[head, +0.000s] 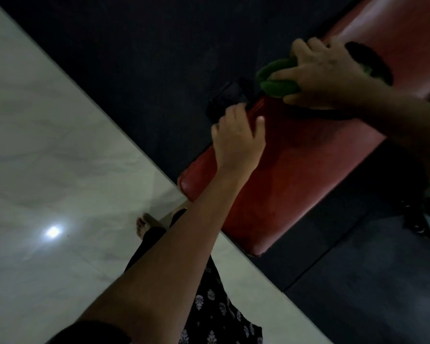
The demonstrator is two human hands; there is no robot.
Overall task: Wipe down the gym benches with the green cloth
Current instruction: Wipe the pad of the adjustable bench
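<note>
R hand [325, 75] is gripping the green cloth [276, 79] — fingers curled over the bunched-up fabric, pressing it down at the gap between the two red pads. Cloth is sticking out on the left side of the hand, w/ a bit more green showing behind the knuckles toward the back pad [402, 38]. L hand [238, 140] is resting on the far edge of the seat pad [291, 175], fingers bent over that edge and thumb lying on top; it's holding on to the pad edge, nothing else in it. Just beyond the L fingertips a black bracket [230, 98] is sitting, part of the bench frame — details too dark to make out. Seat pad is running diagonally from lower centre up to the right, back pad continuing in the top right corner. Bench is standing on a dark mat [139, 60], which is lying next to a pale glossy floor [42, 135] w/ a bright light reflection on it. Below the L forearm a bare foot [144, 225] is standing on the floor, and black patterned clothing [214, 309] is hanging at the bottom.
</note>
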